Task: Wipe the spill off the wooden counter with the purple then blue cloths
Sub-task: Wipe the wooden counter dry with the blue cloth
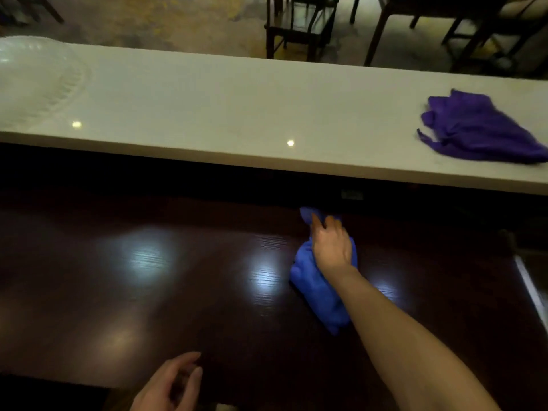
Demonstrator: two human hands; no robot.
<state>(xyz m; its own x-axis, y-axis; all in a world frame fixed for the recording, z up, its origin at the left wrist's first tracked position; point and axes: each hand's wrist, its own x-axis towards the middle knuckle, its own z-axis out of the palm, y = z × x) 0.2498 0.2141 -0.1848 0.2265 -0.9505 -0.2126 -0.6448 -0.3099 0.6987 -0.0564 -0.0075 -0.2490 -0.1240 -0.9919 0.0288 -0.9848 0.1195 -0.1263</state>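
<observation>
My right hand (330, 246) presses down on a bunched blue cloth (318, 289) on the dark wooden counter (178, 292), right of its middle and near its far edge. The cloth trails back under my forearm, and a bit of it pokes out past my fingertips. A crumpled purple cloth (480, 129) lies alone on the raised white ledge (237, 108) at the far right. My left hand (170, 384) hovers at the counter's near edge with loosely curled fingers and nothing in it. No spill is visible on the glossy wood.
A stack of clear plates or lids (35, 75) sits at the ledge's left end. Dark chairs (299, 28) and table legs stand on the floor beyond the ledge. Ceiling lights glare on the wood. A pale strip (530, 289) marks the counter's right edge.
</observation>
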